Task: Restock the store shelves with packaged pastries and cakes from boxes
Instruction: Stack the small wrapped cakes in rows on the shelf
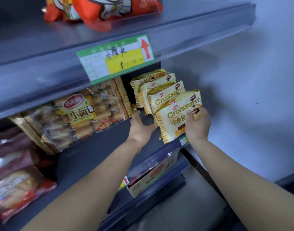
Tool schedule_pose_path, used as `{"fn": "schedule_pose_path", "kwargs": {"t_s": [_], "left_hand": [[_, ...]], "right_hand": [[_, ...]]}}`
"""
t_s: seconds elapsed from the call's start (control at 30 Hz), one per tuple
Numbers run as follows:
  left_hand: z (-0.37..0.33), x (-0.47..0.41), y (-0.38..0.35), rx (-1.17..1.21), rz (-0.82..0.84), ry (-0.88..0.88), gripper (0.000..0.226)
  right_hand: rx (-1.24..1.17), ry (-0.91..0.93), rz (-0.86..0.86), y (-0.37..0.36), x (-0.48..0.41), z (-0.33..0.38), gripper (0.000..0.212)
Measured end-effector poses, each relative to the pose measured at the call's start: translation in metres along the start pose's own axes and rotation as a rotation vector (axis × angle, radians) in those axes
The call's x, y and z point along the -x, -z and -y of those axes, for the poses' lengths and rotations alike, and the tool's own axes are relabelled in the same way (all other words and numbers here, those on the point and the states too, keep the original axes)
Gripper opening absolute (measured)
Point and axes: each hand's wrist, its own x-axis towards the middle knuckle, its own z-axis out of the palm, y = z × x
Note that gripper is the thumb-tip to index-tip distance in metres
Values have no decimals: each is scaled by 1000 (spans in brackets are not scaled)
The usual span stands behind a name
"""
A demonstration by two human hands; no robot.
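Observation:
Several yellow-and-white croissant packs (pixel 161 90) stand in a row at the right end of the middle shelf (pixel 109 139). My right hand (pixel 198 125) grips the right side of the front croissant pack (pixel 174 120), thumb on its face. My left hand (pixel 141 125) hovers open over the bare shelf, palm toward that pack's left edge; whether it touches the pack I cannot tell.
A big clear bag of small breads (pixel 79 114) fills the shelf to the left. Orange snack bags (pixel 101 10) sit on the top shelf above a green price tag (pixel 116 57). A cardboard box (pixel 153 177) stands on the lower shelf. Red-wrapped cakes (pixel 17 189) lie at lower left. A white wall (pixel 243 97) borders the right.

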Motion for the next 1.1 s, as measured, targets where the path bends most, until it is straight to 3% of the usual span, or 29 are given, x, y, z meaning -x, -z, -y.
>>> {"fn": "schedule_pose_path", "kwargs": {"t_s": [0.1,0.37,0.63,0.83,1.1], "left_hand": [[0,29,26,-79,-24,-26,55],[39,122,119,-153,-110,-6,41],[86,230,233,-160,-317,41,37],[131,306,296,-137,-376,161,38],[176,343,344,-105,-467,252,42]], "right_hand": [[8,89,82,0,40,20,45],[-15,184,381,-4,165,67,47],[-73,214,654,-28,310,97,44],[-50,256,812,-47,405,101,43],[33,199,935,-69,456,99,45]]}}
